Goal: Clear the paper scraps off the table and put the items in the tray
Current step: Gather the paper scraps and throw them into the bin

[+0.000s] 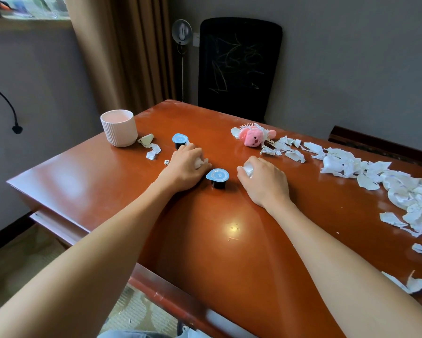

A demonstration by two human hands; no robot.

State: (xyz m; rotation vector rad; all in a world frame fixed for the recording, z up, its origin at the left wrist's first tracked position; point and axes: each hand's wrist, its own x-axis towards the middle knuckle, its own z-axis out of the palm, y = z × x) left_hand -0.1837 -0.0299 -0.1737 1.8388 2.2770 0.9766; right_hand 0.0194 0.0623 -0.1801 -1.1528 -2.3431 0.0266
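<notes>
Your left hand (184, 168) rests on the table (205, 240), its fingers curled round a crumpled white wad of paper (200, 163). Your right hand (263, 182) grips a second wad (249, 169) in the same way. Between the two hands stands a small black cup (217, 178) with a blue lid. The loose paper scraps (376, 176) (white, torn, curled at the edges) lie in one long band on the right. It runs from the pink plush toy (252, 139) at the far side toward the near right edge.
</notes>
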